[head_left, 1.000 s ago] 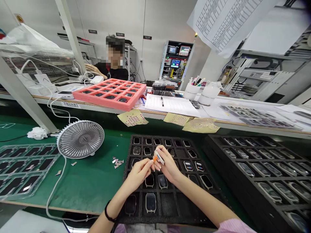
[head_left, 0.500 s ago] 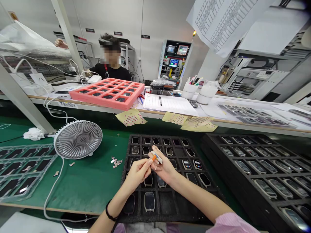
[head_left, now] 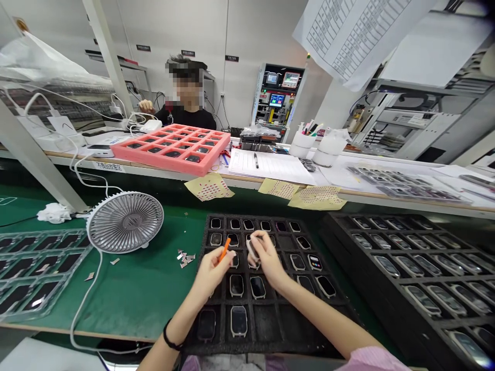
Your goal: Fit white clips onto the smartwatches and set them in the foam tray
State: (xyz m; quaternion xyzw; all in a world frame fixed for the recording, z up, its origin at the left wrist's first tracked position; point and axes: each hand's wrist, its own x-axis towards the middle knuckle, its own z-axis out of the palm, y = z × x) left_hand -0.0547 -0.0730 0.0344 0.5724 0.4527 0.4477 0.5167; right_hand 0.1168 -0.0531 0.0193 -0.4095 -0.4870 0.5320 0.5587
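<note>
My left hand (head_left: 211, 272) is closed round a thin orange stick tool (head_left: 225, 248), its tip pointing up and away from me. My right hand (head_left: 269, 262), palm down, grips a light-framed smartwatch body (head_left: 252, 249) by its edges; fingers hide part of it. Both hands are above a black foam tray (head_left: 266, 323), a small gap apart. In its compartments lie several watch bodies, among them a dark-screened one (head_left: 238, 320) near the front and one with a lit screen (head_left: 315, 263) at the right.
A grey fan (head_left: 126, 221) stands left, near small metallic scraps (head_left: 185, 257) and a clear tray (head_left: 48, 304) of dark parts. Another watch tray (head_left: 417, 273) is at right. The shelf edge holds a pink foam tray (head_left: 162, 161). A person (head_left: 189, 116) sits beyond.
The orange stick has come away from the watch as my hands parted. My right hand has turned over with the watch. One lit screen in the tray has gone dark.
</note>
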